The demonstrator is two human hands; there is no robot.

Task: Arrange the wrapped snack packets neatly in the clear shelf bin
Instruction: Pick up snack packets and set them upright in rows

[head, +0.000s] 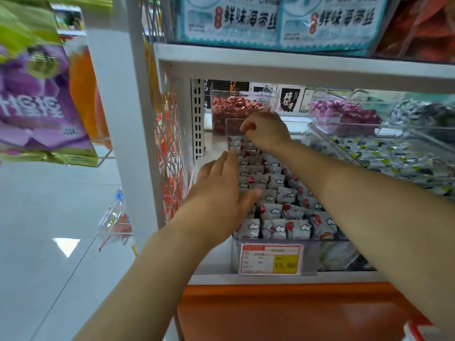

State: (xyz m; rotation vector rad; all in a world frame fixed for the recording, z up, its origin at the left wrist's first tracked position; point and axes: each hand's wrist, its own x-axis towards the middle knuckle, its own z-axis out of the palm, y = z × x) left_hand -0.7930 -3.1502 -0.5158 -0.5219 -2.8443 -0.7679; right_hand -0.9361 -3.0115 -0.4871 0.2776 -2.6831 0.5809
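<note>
Already most of the snack packets [273, 195] stand in neat upright rows inside the clear bin [309, 257] on the shelf [270, 278], so the job looks nearly done, with only the back end left to tidy. The left hand [221, 193] lies flat and wide against the rows' left side. The right hand [266, 134] curls its grip narrow over the rearmost packets, though I cannot tell whether it holds one.

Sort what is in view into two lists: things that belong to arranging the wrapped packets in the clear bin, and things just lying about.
Belongs to the job: white wrapped packets, clear bin, left hand, right hand.

Just lying about: red sweets bin, purple sweets bin, price label, purple bag, seaweed boxes.
</note>
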